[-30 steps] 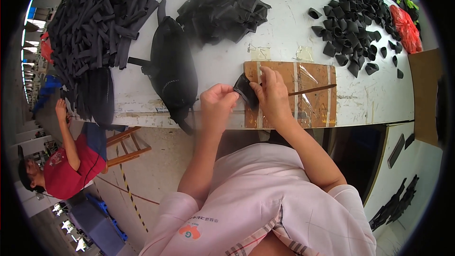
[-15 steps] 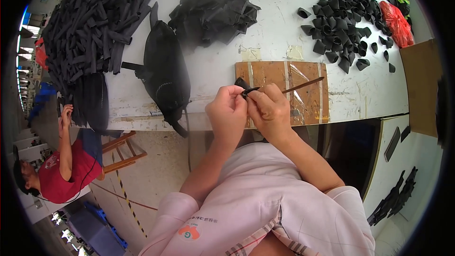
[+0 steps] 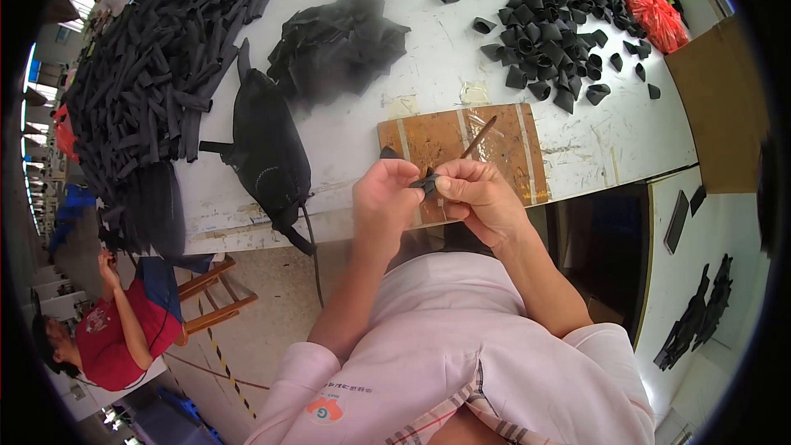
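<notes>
Above the front edge of a brown board [image 3: 521, 148], my two hands meet over a small black fabric piece [image 3: 426, 185]. My left hand [image 3: 384, 202] is closed, pinching the piece's left side. Thumb and forefinger of my right hand [image 3: 484, 198] grip it from the other side. A thin brown stick [image 3: 479, 137] points up and away from my right hand; its lower end is hidden behind the fingers. Just beyond my left knuckles a dark tip [image 3: 389, 152] shows, and I cannot tell whether it belongs to the same piece.
Black fabric strips [image 3: 152, 66] pile up at far left, with a black sleeve-like cover [image 3: 268, 144] nearer. Thin dark sheets [image 3: 338, 45] lie mid-table; small folded black loops [image 3: 548, 41] heap at far right beside a red bag [image 3: 652, 16]. A co-worker [image 3: 124, 334] sits at left.
The brown stick has swung from pointing right to pointing up and away. My right hand has turned and drawn slightly nearer me. The whole view has shifted a little.
</notes>
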### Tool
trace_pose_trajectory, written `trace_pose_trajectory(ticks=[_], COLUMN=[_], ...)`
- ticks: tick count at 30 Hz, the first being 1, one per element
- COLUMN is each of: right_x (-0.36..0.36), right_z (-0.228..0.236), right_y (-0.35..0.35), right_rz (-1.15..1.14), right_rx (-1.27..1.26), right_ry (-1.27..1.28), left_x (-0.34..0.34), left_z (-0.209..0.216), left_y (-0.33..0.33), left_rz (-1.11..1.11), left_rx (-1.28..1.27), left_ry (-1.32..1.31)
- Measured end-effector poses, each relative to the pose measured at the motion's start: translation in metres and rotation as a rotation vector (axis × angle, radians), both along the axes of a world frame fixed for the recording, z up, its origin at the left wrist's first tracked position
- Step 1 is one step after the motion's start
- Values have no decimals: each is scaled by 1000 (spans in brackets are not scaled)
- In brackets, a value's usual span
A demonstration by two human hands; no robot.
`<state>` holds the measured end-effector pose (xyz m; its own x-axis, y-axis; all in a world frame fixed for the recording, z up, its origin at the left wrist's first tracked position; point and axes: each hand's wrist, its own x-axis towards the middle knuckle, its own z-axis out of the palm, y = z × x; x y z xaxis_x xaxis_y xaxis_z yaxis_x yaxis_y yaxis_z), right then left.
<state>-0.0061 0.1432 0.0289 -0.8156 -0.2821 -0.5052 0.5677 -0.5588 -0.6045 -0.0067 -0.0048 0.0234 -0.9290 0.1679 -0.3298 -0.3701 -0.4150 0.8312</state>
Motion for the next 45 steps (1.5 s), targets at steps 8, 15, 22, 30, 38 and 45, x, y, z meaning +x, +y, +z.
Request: trace_pose_trajectory(ticks=[8, 15, 22, 30, 38, 45], right_x=[11, -23, -43, -50, -50, -46], right_z=[4, 85, 38, 36, 30, 21], right_y=[23, 38, 46, 51, 51, 48], right_rz=[107, 72, 162, 208, 244, 145], right_rx=[-46, 282, 129, 115, 236, 251], right_ry=[160, 591, 464, 448, 529, 544], left_x=[-2, -32, -43, -44, -44, -33], left_z=[10, 50, 16, 28, 23, 23], left_y=[19, 29, 33, 34, 29, 35], left_rz=[46, -508, -305, -202, -206, -146], left_rx=[94, 1340, 1098, 1039, 1005, 536], left_ry=[-2, -142, -177, -318, -358, -43])
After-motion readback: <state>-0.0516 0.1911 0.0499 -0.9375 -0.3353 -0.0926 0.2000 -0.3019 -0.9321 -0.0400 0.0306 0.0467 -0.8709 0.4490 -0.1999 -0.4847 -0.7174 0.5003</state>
